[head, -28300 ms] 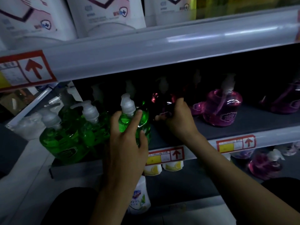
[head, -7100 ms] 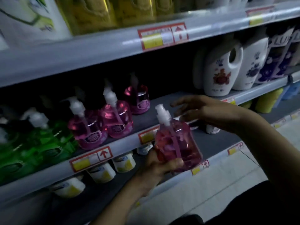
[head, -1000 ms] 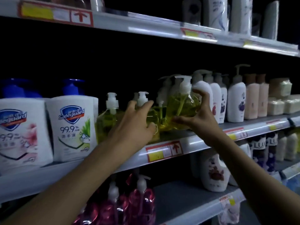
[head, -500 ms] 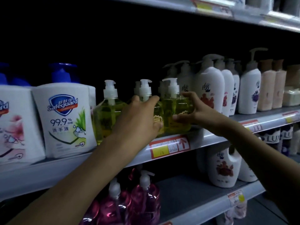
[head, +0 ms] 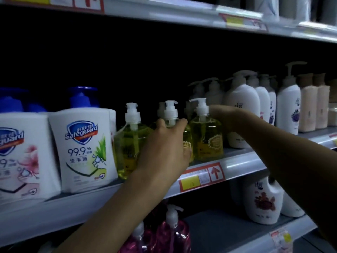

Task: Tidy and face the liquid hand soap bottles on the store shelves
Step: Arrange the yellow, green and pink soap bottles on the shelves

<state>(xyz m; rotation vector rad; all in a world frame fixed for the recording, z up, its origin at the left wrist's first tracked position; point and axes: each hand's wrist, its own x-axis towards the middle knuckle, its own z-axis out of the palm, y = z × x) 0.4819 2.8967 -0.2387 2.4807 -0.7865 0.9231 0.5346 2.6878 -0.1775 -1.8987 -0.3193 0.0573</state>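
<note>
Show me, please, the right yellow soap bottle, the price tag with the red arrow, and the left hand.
right yellow soap bottle (head: 207,141): head view, front of body.
price tag (head: 201,177): head view, middle.
left hand (head: 164,152): head view, back.

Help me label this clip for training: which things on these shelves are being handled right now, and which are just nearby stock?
In hand:
- middle yellow soap bottle, under the left hand
- right yellow soap bottle, with the right hand behind it

Nearby stock:
- left yellow soap bottle
- Safeguard bottles
- white pump bottles
- pink soap bottles

Red-yellow price tag (head: 201,177) on shelf rail (head: 244,164); white floral jug (head: 262,199) below (lower shelf).
</note>
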